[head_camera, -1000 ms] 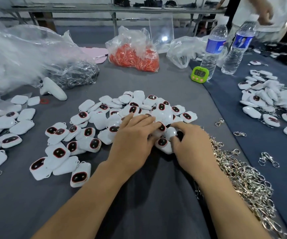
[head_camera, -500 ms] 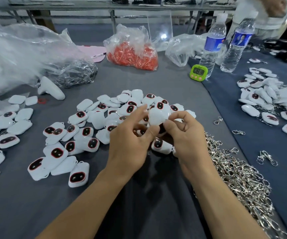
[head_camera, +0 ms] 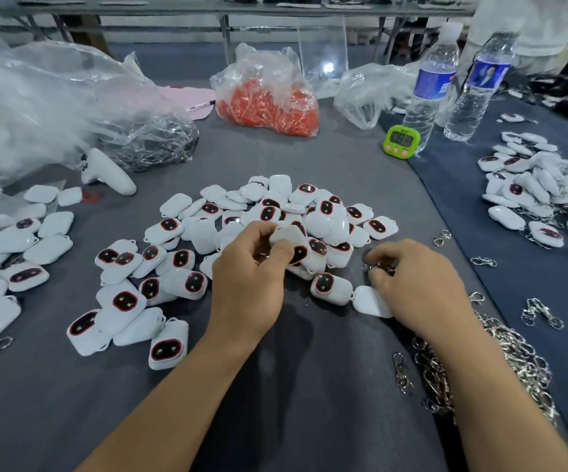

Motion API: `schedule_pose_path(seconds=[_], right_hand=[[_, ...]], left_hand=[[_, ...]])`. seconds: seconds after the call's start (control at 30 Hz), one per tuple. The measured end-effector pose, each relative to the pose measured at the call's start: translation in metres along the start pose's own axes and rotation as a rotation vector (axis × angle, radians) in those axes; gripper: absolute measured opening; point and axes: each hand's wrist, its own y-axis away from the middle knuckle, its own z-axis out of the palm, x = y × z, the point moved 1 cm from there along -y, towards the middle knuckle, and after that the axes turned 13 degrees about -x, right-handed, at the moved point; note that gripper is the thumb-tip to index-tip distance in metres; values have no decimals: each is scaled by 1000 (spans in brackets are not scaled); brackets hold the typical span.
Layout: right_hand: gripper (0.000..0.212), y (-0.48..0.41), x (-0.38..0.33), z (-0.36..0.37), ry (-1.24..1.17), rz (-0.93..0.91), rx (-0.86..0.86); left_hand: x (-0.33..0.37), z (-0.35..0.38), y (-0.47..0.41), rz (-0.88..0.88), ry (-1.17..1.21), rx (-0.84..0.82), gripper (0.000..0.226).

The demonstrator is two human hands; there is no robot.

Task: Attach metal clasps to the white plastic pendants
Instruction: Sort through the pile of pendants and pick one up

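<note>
— White plastic pendants (head_camera: 204,233) with dark, red-rimmed faces: how many carry clasps?

— Hard to count. A loose pile of them lies in the middle of the grey-clothed table (head_camera: 310,386), and most there show no clasp. That pile, I judge, is waiting.

— And the finished ones?

— On the far right, on the dark blue cloth (head_camera: 463,212), a second group of pendants (head_camera: 534,185) lies with metal links among it; those look done.

— What's in hand?

— The left hand (head_camera: 247,284) has its grip closed round one white pendant (head_camera: 287,235), held over the near side of the pile. The right hand (head_camera: 422,291) pinches a small silver metal clasp (head_camera: 378,267) in its grip, near that pendant but apart from it.

— So not joined yet?

— Not yet, as I read it. With the long heap of silver clasps (head_camera: 507,349) at the near right and the middle pile so large, most of the job looks left to do.
</note>
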Motion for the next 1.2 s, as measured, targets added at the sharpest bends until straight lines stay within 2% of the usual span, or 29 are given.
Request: schedule_pose_path(seconds=[0.1,0.2,0.37,0.43,0.5,0.57,0.7,0.87,0.97,1.1,1.2], right_hand=[[20,-5,1,1,-42,-24,1],[24,-7,1,4,-212,-59,101],[19,-4,0,2,-464,-64,187],[22,-2,-5,2,-773,-110,183],[24,2,-17,6,-1106,-167,79],[23,5,-29,12,-1252,-217,-35],[35,6,-37,21,-1310,-263,-95],[31,9,-36,24,-1307,-265,-53],[28,10,-35,26,-1281,-241,-73],[43,14,-35,30,-1285,-259,-207],[43,17,-36,33,-1223,-292,-175]], left_hand=[[5,2,3,48,26,14,10],[10,7,5,84,31,-3,7],[13,10,12,92,-115,3,27],[14,9,12,94,-181,3,25],[15,8,10,105,-231,5,17],[15,10,10,126,-231,9,13],[14,9,9,166,-178,-55,18],[11,7,8,175,-140,-110,14],[12,7,8,176,-185,-59,13],[9,6,7,136,-256,31,14],[9,7,8,126,-257,33,7]])
